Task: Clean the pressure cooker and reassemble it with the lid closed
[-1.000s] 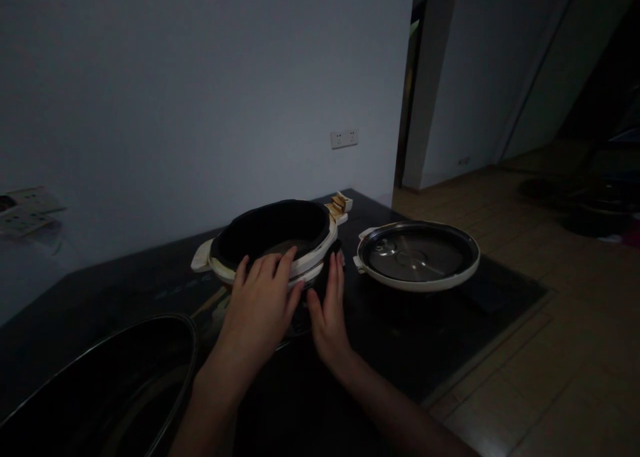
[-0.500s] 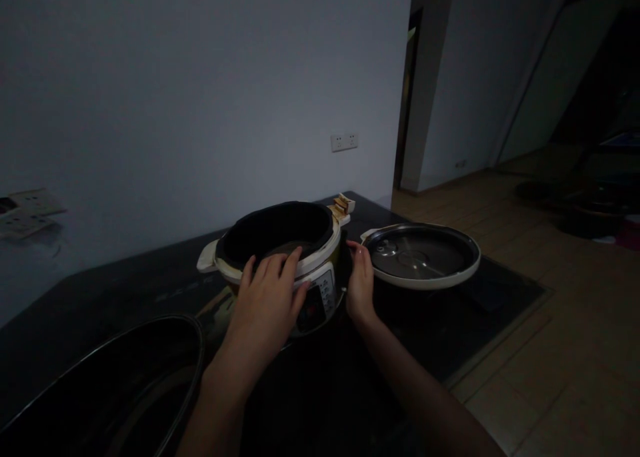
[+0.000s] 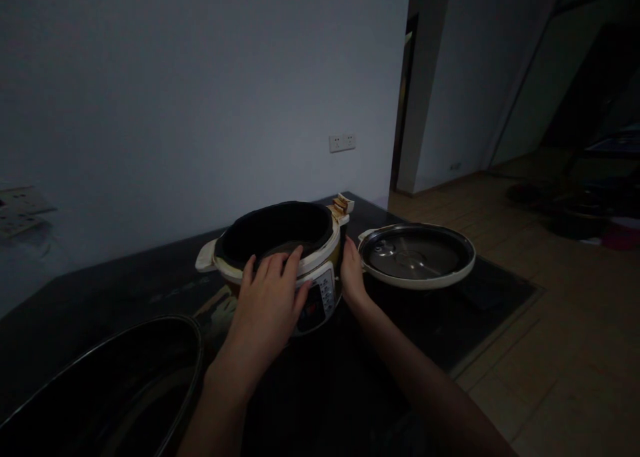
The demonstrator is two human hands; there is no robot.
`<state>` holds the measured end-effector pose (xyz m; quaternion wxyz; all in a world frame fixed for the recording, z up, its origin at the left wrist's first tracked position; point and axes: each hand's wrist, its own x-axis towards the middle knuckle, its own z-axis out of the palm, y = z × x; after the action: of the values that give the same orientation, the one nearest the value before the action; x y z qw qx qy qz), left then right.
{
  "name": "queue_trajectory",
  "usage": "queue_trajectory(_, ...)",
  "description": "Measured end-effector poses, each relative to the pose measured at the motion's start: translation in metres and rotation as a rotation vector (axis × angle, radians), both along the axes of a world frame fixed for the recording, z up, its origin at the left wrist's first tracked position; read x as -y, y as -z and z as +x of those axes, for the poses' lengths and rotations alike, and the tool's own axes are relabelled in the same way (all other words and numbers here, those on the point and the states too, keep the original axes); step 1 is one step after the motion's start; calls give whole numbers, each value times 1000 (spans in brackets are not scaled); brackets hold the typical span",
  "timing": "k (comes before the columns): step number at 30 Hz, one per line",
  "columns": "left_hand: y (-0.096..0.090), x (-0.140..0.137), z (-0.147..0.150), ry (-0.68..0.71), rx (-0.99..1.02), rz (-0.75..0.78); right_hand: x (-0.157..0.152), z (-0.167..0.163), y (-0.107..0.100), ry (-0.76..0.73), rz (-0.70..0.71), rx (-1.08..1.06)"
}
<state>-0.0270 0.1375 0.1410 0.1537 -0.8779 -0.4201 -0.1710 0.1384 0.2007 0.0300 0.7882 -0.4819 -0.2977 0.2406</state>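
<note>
Two hands are in view: one left hand (image 3: 269, 294) and one right hand (image 3: 353, 274). The left shows four fingers (image 3: 290, 268) and one thumb (image 3: 301, 297); the right's are too merged to count. There is one cooker (image 3: 316, 260), showing one control panel (image 3: 327, 294), one white side handle (image 3: 205, 257) and one hinge bracket (image 3: 341, 206). One round lid (image 3: 419, 260) and one large dark vessel (image 3: 160, 344) share one table (image 3: 115, 284). Wall outlets appear in three places: one pair of sockets (image 3: 342, 142), one cropped group (image 3: 23, 210) and one faint far fitting (image 3: 455, 166). Dark items on the floor are uncountable.
</note>
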Motion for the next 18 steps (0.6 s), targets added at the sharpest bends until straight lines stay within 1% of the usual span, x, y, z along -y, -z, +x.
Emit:
queue_trajectory(4, 0, 0, 0, 4, 0, -5, 33, -30, -5, 48, 16, 54)
queue_trajectory(6, 1, 0, -1, 9, 0, -1, 40, -37, -6, 53, 34, 76)
queue_trajectory(9, 1, 0, -1, 16, -1, 11, 32, -30, -7, 48, 1, 55)
queue_trajectory(15, 2, -1, 1, 12, -3, 14, -7, 4, -6, 13, -70, 49)
queue_trajectory(18, 2, -2, 1, 9, -2, 21, -6, 3, -7, 13, -83, 56)
